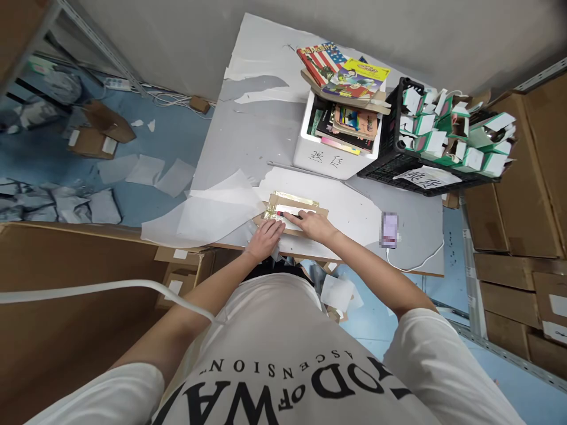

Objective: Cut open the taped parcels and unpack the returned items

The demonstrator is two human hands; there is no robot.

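A flat cardboard package with shiny yellowish tape and a white label or sheet on top lies near the table's front edge. My right hand is closed on a slim red-and-black cutter, its index finger stretched along it. The cutter's red end points left, at the taped left part of the package. My left hand rests with fingers extended on the package's near left corner. Whether the cutter's tip touches the tape is too small to tell.
Thin white sheets overhang the table's left front. Behind stand a white box of books and a black crate of green-and-white cartons. A phone on a cable lies right. A large open carton stands left.
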